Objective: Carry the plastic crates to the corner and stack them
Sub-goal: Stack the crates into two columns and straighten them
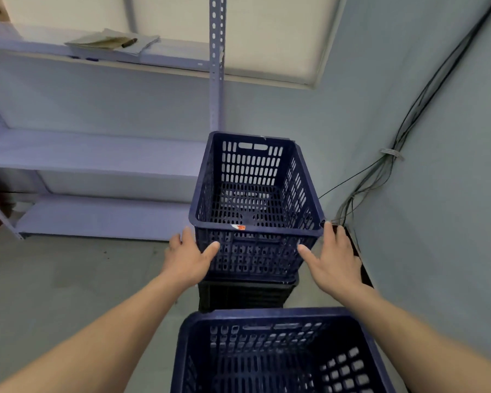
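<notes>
Of the person, only 2 forearms and 2 hands show. The left hand [189, 260] and the right hand [335, 260] are bare, each seen from the back, with knuckles and 1 thumb in plain sight. The left forearm [111, 330] and the right forearm [408, 330] are bare as well, uncovered from the wrist to the picture's edge. Both arms look slim and smooth, and the wrists and fingers are plain skin.

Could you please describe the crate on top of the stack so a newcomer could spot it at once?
Right of the shelf, in the corner, crates are stacked. The top crate is blue and sits on a black crate. Unlike the other blue crate nearer the camera, it has a red-and-white sticker on its near rim.
</notes>
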